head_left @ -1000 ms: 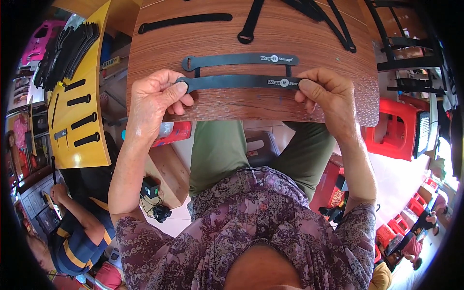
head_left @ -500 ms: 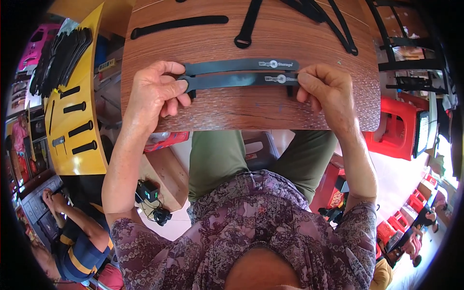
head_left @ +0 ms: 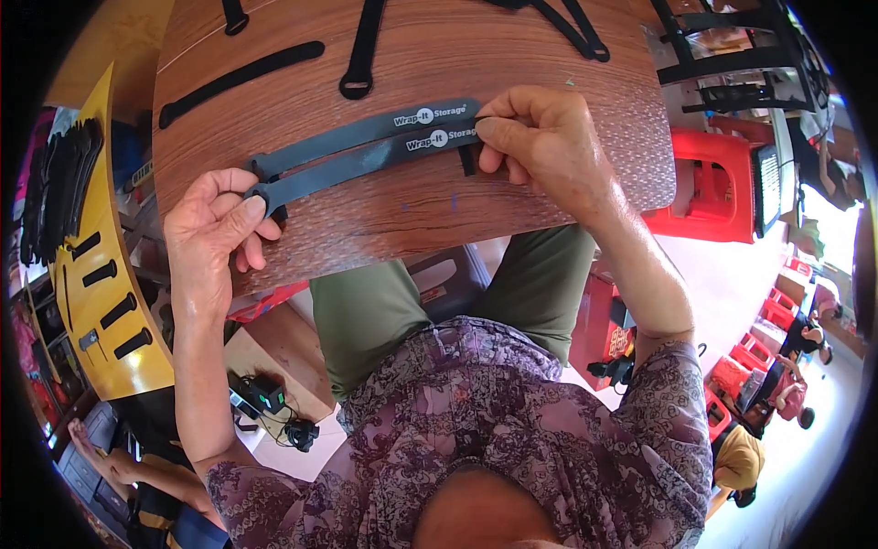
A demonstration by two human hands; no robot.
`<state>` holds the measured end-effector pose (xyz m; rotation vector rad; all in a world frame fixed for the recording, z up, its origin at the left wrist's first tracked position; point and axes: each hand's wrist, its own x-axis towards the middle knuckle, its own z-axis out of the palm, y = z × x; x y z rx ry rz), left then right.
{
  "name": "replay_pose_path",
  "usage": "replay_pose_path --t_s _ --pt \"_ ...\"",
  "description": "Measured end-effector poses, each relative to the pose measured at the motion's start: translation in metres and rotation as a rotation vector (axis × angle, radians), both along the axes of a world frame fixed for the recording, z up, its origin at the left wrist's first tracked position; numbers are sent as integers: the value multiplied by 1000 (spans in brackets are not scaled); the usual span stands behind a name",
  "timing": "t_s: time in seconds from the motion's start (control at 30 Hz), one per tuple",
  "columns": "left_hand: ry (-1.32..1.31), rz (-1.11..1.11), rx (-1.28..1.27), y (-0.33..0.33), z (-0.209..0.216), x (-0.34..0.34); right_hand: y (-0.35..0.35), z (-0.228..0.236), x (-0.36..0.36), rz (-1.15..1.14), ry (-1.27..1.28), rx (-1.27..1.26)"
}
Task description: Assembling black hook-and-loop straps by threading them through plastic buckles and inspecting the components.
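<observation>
Two long dark grey straps with white print lie side by side above the wooden table (head_left: 389,240), slanting up to the right. My left hand (head_left: 212,227) is closed, pinching the rounded left end of the near strap (head_left: 338,172) between thumb and fingers. The left end of the far strap (head_left: 338,137) sits against or just past my left index finger; I cannot tell whether it is gripped. With its fingers closed, my right hand (head_left: 553,151) pinches the right end of the near strap. The far strap's right end is partly behind those fingers. Short dark pieces hang below both ends.
Beyond my hands a black strap (head_left: 245,82) lies across the table, and another black strap (head_left: 364,50) has a slotted end. A yellow table (head_left: 137,366) at the left bears a pile of black straps (head_left: 64,188). A red plastic stool (head_left: 704,178) stands right. Other people sit nearby.
Both straps have tilted, left ends nearer me and right ends farther away. My left hand has moved down and left in the view, my right hand left. The whole scene has turned slightly.
</observation>
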<state>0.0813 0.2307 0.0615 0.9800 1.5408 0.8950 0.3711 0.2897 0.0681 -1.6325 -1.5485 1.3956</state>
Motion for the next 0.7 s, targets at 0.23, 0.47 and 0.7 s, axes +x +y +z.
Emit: replay_pose_path --t_s 0.23,0.47,0.7 --pt "-5 7 -8 3 -3 -3 4 -3 0 36 -58 14" --pt "-48 9 -1 6 -4 -6 3 -2 -2 38 -1 151" --pt "-28 19 -44 12 -2 -7 9 -1 -3 48 -81 93"
